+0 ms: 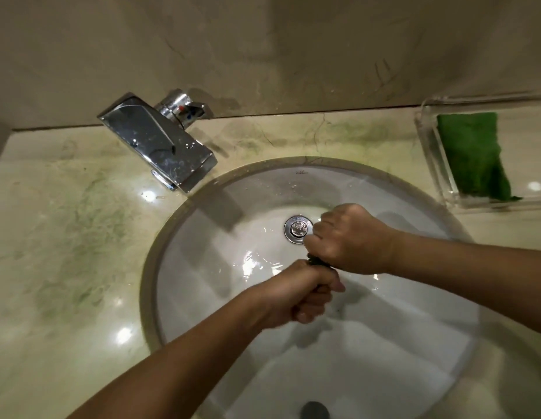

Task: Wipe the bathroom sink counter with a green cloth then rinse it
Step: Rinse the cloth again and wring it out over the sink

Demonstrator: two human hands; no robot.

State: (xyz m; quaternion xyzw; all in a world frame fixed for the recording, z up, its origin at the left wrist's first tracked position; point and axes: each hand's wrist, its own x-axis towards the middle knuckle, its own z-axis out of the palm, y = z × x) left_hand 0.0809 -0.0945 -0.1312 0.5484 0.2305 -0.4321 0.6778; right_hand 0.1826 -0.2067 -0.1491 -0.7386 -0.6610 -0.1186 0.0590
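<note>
Both my hands are over the white round sink bowl. My left hand and my right hand each grip one end of a dark wet cloth, of which only a short twisted piece shows between the fists. The rest of the cloth is hidden inside my fingers. The hands sit just in front of the metal drain. A thin film of water lies on the bowl's floor. The marble counter surrounds the bowl.
A chrome faucet stands at the back left, its spout over the bowl's rim, with no water running. At the back right a clear plastic tray holds a folded green cloth. The wall rises right behind the counter.
</note>
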